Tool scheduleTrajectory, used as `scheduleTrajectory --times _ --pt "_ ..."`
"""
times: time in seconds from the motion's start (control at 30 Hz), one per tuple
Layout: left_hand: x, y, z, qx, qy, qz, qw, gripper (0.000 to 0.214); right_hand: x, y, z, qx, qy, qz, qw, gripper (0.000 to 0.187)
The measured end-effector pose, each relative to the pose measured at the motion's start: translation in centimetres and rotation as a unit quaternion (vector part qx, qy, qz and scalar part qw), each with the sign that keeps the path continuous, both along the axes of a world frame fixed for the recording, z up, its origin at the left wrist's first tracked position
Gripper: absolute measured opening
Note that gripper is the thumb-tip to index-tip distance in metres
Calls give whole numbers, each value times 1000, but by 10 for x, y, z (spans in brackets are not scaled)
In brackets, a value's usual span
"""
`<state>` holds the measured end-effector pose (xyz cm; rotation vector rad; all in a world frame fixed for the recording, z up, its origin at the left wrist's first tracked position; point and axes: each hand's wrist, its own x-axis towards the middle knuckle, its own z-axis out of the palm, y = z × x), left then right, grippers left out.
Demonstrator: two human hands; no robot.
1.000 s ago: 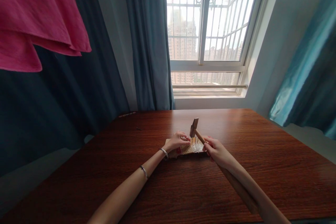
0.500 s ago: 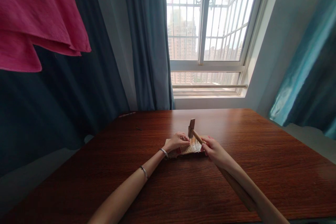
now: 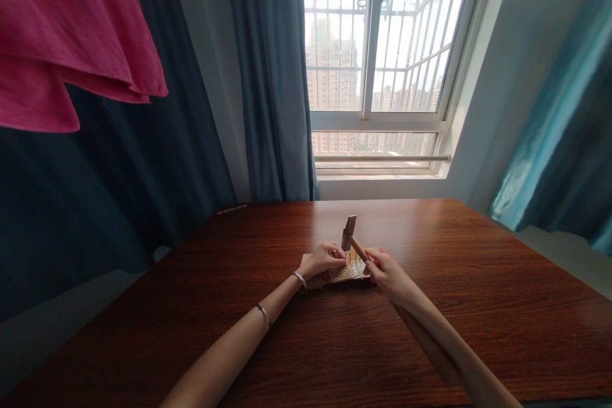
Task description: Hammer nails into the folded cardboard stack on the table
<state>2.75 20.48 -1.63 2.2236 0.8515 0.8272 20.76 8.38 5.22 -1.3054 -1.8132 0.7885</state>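
One hammer, head just above one dotted board, mid-table, nearer the far edge. Right hand clenched round the handle. Left hand curled on the board's left end; its grip too small to tell. Advisable: short, square taps, fingertips clear. Two bracelets. One table.

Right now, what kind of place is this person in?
Probably a room in a high-up flat. The barred window shows tower blocks outside, blue curtains hang beside it, and a wooden table stands below, where the right hand holds a small hammer.
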Motion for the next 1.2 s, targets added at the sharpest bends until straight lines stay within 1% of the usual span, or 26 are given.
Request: scheduleTrajectory --times 0.2,0.37,0.5,0.63,0.73,0.93,1.1,1.2 --pt "-1 0 -1 -11 -2 -2 1000 20 -1 2 -2 -3 -24 -3 1000 23" --pt "-2 4 -5 -16 -1 -4 1000 22 -2 3 -5 3 -18 -14 1000 25" --pt "-1 6 -8 -28 -4 -5 1000 24 -2 2 -2 -25 -1 -1 1000 26" --pt "-1 5 -7 -36 -8 -17 999 24 -1 1 1 -40 25 -8 999 27" --pt "-1 5 -7 -39 -4 -5 999 24 0 2 1 -59 20 3 998 25" --pt "0 4 -7 -39 5 0 999 25 2 4 -4 -42 23 -2 999 27" --pt "0 3 -4 -33 15 5 999 24 3 2 -5 -66 27 8 997 30" --pt "-1 4 -4 -20 8 -1 1000 22 3 1 -4 -59 21 0 998 31"
